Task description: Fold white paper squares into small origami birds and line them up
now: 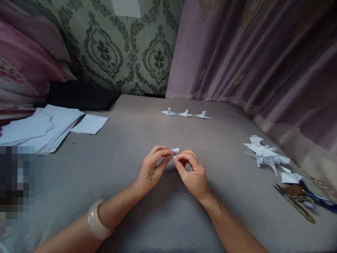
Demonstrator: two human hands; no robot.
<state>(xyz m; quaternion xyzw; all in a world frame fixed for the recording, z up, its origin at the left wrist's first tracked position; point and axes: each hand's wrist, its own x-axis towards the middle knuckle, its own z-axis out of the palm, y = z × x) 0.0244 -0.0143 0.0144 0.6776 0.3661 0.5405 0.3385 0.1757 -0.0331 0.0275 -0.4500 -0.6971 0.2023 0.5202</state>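
Note:
Between my two hands, above the middle of the grey surface, is a small piece of folded white paper (175, 151). My left hand (155, 163) pinches it from the left with thumb and fingers. From the right, my right hand (193, 172) pinches its lower edge between thumb and forefinger. Much of the paper is hidden behind the fingertips, so its full shape cannot be made out. Beyond my hands, three small folded paper birds (186, 113) stand in a row. A pale bangle (98, 220) circles my left wrist.
Stacked white paper sheets (59, 123) lie at the left, beside a smaller paper piece (91, 124). Folded paper figures (265, 153) are heaped at the right, with scissors (296, 203) in front. A dark folded cloth (84, 96) sits far left; a pink curtain (216, 52) borders the right.

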